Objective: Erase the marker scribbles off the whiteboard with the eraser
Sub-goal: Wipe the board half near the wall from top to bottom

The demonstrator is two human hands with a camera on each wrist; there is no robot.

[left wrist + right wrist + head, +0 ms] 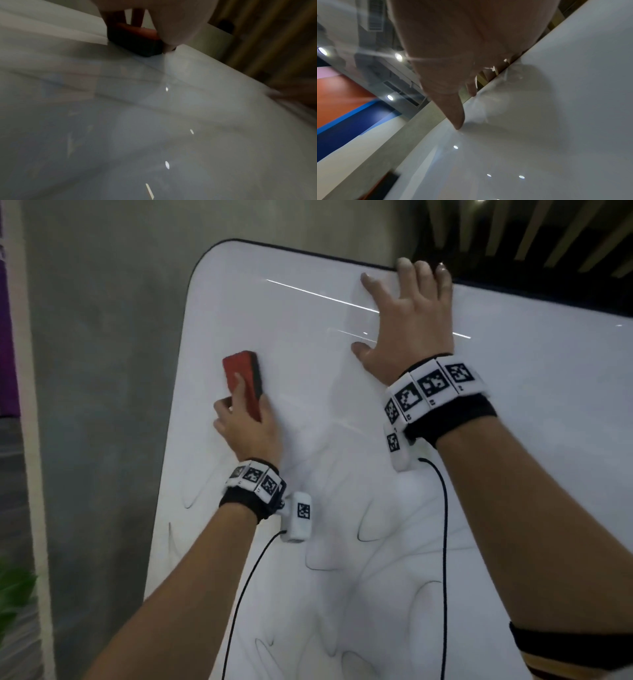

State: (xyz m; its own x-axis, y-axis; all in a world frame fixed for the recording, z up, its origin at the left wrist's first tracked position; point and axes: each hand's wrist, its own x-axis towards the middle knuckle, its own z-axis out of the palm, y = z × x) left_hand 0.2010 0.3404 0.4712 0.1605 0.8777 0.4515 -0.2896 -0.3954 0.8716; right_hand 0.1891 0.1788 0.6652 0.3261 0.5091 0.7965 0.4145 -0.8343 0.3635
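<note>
on the whiteboard (445,440) the left hand (246,422) grips the eraser (243,383), its long axis pointing upward, scribbles (370,529) lying below its wrist, while the right hand (404,320) presses flat, fingers spread.

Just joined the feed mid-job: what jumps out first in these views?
The red eraser stands out, gripped by the left hand and pressed on the whiteboard near its left edge. The right hand lies flat by the top edge, fingers spread. Faint scribbles loop across the lower board.
</note>
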